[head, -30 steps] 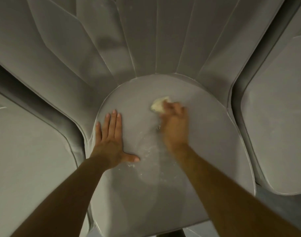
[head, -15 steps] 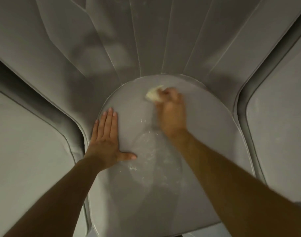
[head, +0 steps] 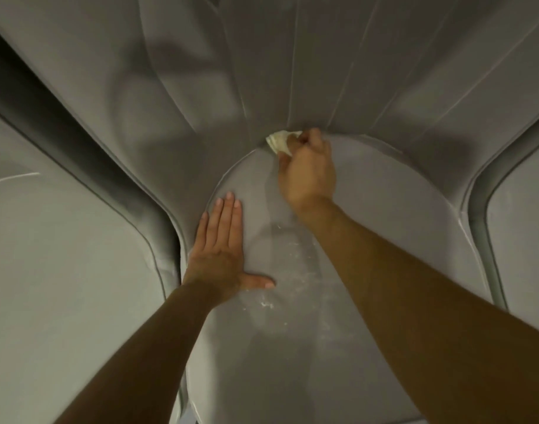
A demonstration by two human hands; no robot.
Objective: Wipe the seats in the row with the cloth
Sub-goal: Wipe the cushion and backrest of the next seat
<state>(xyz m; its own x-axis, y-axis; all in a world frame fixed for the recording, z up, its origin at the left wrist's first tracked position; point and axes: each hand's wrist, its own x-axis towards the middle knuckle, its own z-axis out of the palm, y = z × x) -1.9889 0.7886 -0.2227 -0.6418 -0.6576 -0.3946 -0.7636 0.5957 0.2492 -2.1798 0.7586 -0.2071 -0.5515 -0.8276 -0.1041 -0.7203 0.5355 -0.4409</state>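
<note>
Head view: right hand (head: 306,172) pinches the cloth (head: 279,141) at the seat (head: 384,240) rear crease; left hand (head: 220,255) lies flat, fingers straight. Press firmly along the seam.

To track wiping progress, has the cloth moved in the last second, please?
Yes. The cloth slid rearward across the seat, reaching the crease under the backrest.

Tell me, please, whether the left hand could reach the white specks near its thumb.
Probably yes: the left hand lies flat on the seat, and the specks sit on bare seat just below its thumb, nothing between.
</note>
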